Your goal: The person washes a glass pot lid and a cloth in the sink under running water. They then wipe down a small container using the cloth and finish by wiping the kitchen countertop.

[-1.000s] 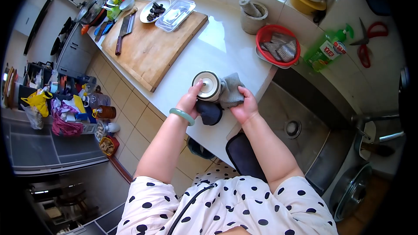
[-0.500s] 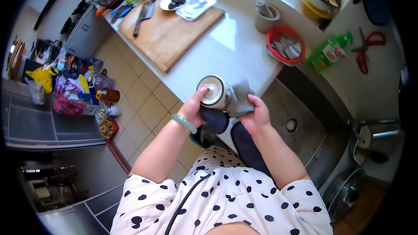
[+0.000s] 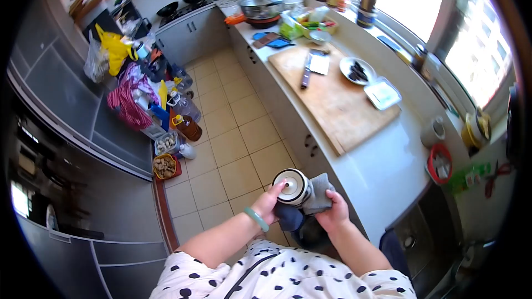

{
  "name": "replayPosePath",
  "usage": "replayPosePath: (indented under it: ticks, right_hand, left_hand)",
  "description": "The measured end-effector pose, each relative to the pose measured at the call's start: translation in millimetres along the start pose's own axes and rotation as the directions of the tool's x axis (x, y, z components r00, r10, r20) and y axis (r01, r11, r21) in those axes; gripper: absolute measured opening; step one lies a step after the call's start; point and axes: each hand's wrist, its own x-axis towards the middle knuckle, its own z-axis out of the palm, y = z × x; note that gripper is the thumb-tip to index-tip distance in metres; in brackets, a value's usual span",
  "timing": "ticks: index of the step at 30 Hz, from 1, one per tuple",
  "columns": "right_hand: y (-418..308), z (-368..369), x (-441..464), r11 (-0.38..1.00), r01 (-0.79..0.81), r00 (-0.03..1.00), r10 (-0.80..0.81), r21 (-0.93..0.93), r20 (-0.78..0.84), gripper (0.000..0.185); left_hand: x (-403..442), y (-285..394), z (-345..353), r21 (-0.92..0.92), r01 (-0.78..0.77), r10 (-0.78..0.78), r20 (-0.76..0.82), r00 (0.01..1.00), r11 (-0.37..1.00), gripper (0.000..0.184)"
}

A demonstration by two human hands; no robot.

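Observation:
A white lidded jar (image 3: 293,188) with dark rings round its rim is held in front of my body, above the floor. My left hand (image 3: 265,205), with a green bangle at the wrist, grips the jar with the thumb lying on its lid. Folded grey cloth (image 3: 318,192) is pinched in my right hand (image 3: 334,214) and pressed to the jar's right side. The jar's underside and the fingers beneath it are hidden.
On the counter (image 3: 370,188) to the right lies a cutting board (image 3: 343,119) with a cleaver (image 3: 306,73), a plate (image 3: 344,66) of dark pieces and a clear tray (image 3: 382,93). A sink (image 3: 426,227) is at lower right. Bags and bottles (image 3: 188,127) stand at left.
The view has swung left and up, toward the stove and floor. My body has turned away from the sink, and the jar and cloth have come along, now over the floor tiles.

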Motion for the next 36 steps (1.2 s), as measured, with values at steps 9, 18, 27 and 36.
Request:
replayPosePath:
  ticks: [9, 18, 27, 36]
  right_hand:
    - [133.5, 114.2, 139.8, 0.982, -0.187, 0.978, 0.185, 0.018, 0.097, 0.035]
    - [146.6, 184.0, 257.4, 0.983, -0.182, 0.982, 0.183, -0.018, 0.04, 0.034]
    - [107.5, 297.1, 441.3, 0.977, -0.2, 0.979, 0.202, -0.068, 0.026, 0.037]
    - [118.4, 422.0, 639.6, 0.946, -0.297, 0.95, 0.307, -0.128, 0.063, 0.035]
  left_hand:
    - [-17.7, 157.9, -145.3, -0.06, -0.127, 0.119, -0.121, 0.985, 0.99, 0.034]
    - [35.1, 278.3, -175.9, -0.028, -0.051, 0.047, -0.113, 0.992, 0.998, 0.043]
    - [148.1, 455.1, -193.5, -0.033, -0.107, 0.104, -0.075, 0.992, 0.994, 0.047]
    - [233.5, 645.4, -242.1, -0.089, -0.153, 0.143, -0.107, 0.984, 0.984, 0.051]
